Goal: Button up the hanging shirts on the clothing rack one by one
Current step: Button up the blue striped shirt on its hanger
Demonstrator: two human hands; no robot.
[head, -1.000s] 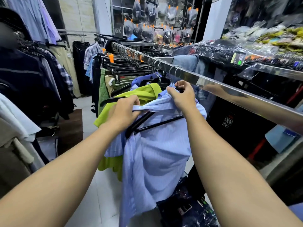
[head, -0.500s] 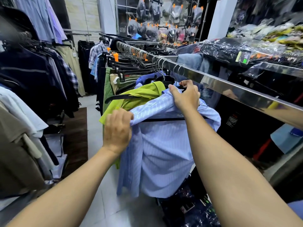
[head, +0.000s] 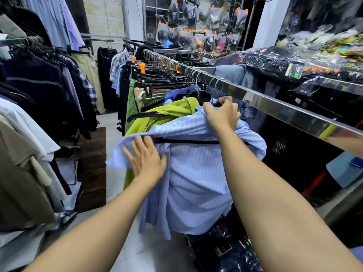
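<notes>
The light blue striped shirt (head: 196,173) hangs on a black hanger (head: 188,141) at the near end of the steel rail (head: 275,103), turned toward the camera, its body draped loose below the hanger bar. The right hand (head: 222,114) is clamped on the collar area at the top of the hanger, fingers curled into the cloth. The left hand (head: 146,161) lies flat on the shirt's left shoulder and front edge, fingers straight and spread, pressing the fabric rather than pinching it. No button or buttonhole can be made out from this angle, so the placket may be open or partly closed; judging by how the front hangs slack, the buttoning of this shirt looks barely begun. Just behind it on the rail hangs a lime green shirt (head: 167,114), whose front also appears undone, and further along a row of trousers (head: 135,99) on clip hangers. Most of the task seems left.
</notes>
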